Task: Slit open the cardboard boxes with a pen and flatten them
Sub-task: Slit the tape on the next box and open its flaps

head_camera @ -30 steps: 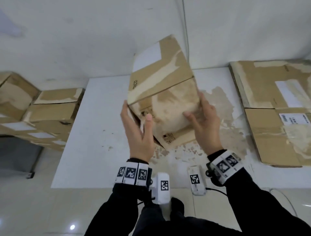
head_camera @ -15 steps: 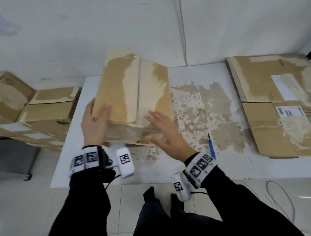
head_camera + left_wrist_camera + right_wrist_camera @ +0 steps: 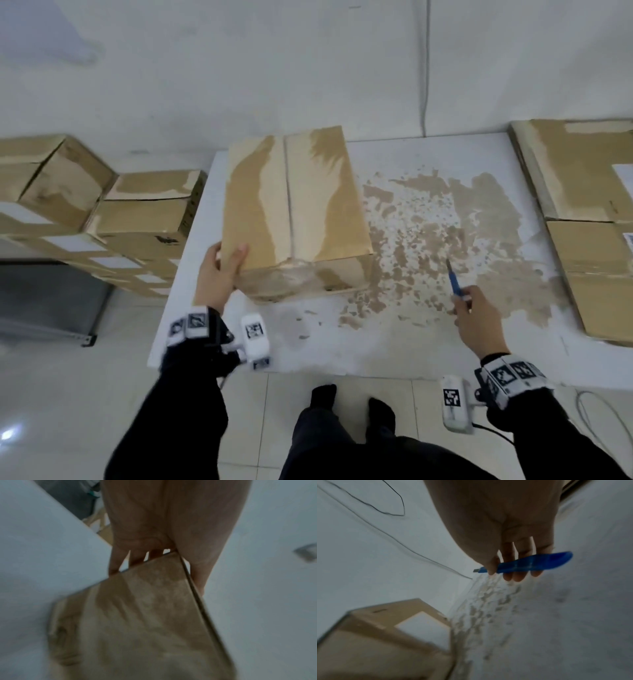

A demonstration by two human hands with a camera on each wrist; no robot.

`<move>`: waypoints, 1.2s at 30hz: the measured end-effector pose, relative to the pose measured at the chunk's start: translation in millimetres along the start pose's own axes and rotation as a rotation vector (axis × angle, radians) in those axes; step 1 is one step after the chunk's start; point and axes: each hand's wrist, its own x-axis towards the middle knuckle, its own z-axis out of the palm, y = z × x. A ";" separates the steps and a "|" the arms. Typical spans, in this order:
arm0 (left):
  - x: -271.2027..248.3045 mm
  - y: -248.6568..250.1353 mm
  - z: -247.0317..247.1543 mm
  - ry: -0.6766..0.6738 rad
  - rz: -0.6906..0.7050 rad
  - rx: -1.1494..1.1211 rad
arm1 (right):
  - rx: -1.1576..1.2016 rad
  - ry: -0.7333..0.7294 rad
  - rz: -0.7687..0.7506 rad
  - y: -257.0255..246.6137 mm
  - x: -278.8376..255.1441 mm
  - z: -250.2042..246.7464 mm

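A closed brown cardboard box (image 3: 294,212) with a taped centre seam stands on the white table (image 3: 376,342), left of its middle. My left hand (image 3: 222,270) grips the box's near left corner, thumb on top and fingers down the left side; the left wrist view shows the left hand (image 3: 154,555) on the box (image 3: 145,622) at that corner. My right hand (image 3: 474,315) is to the right of the box, above the table, and holds a blue pen-like cutter (image 3: 455,281) that points away from me. In the right wrist view the cutter (image 3: 527,564) lies across the fingers (image 3: 517,574), tip left.
Flattened cardboard sheets (image 3: 589,219) lie on the table's right end. Several closed boxes (image 3: 102,212) are stacked left of the table. The tabletop has a worn brown patch (image 3: 445,246) between box and sheets. A thin cable (image 3: 426,68) runs down the wall behind.
The box went from tilted in the air to standing flat on the table. My right hand left the box, moved right and picked up the blue cutter that lay on the table.
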 end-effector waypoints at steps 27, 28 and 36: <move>107.4 37.6 -11.7 -0.526 0.683 1.021 | -0.087 -0.320 -0.259 -345.7 65.1 56.8; 110.1 33.1 -10.1 -0.520 0.710 1.004 | -0.149 -0.309 -0.271 -352.1 70.4 62.3; 114.6 17.5 -4.0 -0.418 0.792 0.929 | -0.548 -0.189 -0.397 -390.7 87.7 82.6</move>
